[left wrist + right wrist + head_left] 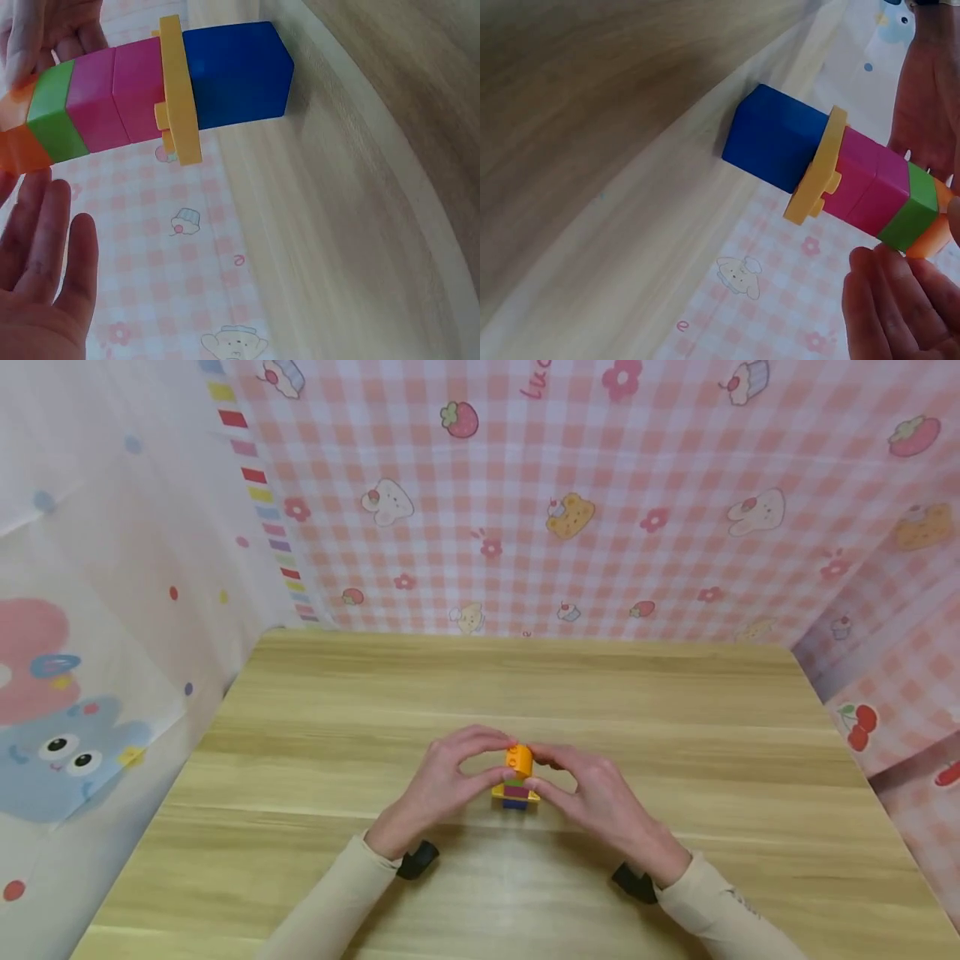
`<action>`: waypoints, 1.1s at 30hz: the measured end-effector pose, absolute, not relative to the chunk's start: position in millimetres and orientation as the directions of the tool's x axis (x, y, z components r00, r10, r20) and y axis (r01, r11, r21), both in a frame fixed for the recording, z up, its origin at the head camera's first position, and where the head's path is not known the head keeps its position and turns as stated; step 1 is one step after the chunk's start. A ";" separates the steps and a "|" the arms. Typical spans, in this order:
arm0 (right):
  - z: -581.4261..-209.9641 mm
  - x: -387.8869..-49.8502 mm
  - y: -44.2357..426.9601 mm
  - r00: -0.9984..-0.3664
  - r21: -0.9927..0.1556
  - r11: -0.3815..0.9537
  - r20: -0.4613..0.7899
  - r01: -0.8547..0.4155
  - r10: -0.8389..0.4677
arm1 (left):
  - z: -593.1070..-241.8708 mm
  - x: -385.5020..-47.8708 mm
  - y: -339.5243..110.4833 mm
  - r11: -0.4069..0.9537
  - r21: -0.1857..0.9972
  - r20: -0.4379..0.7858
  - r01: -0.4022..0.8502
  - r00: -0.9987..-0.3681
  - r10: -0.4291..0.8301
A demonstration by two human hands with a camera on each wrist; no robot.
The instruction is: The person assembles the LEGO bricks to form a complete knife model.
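Note:
A small block tower stands upright on the table. At its base is a blue block (238, 75), then a wider yellow plate (180, 90), two magenta blocks (862, 180), a green block (57, 112) and an orange block (519, 762) on top. My left hand (457, 768) pinches the orange block between thumb and forefinger from the left. From the right, my right hand (596, 785) holds the same block, thumb in front and forefinger behind. The fingertips hide part of the orange block. Both hands' other fingers hang beside the tower in the wrist views.
The wooden table (517, 685) reaches back to a pink checked cloth (510, 527). A white cloth with cartoon figures (112, 568) hangs at the left. Black wrist mounts (417, 860) sit under both forearms.

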State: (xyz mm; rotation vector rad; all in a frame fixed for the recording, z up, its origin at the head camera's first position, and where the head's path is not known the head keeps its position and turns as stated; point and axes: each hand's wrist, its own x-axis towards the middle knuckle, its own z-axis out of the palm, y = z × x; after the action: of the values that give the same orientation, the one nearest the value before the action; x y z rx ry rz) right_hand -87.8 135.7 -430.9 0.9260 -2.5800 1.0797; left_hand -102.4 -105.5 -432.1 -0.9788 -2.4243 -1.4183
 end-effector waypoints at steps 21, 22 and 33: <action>-425.8 -119.6 149.1 -0.908 -0.855 0.494 -0.070 -0.159 -0.413 | -443.4 -109.0 -134.8 0.432 0.789 0.286 0.437 -0.883 0.373; -426.7 -122.8 148.8 -0.902 -0.865 0.481 -0.086 -0.144 -0.423 | -443.9 -109.6 -135.5 0.438 0.788 0.277 0.431 -0.885 0.374; -446.0 -144.0 137.9 -0.862 -0.880 0.473 -0.213 -0.036 -0.461 | -450.7 -111.7 -137.2 0.509 0.782 0.153 0.361 -0.901 0.405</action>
State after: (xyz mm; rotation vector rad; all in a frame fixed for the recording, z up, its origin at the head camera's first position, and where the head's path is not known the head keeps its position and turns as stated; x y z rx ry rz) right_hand -144.0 137.9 -446.0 0.5474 -3.0437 1.7993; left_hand -111.7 -137.2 -450.7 -0.7040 -2.7712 -1.4170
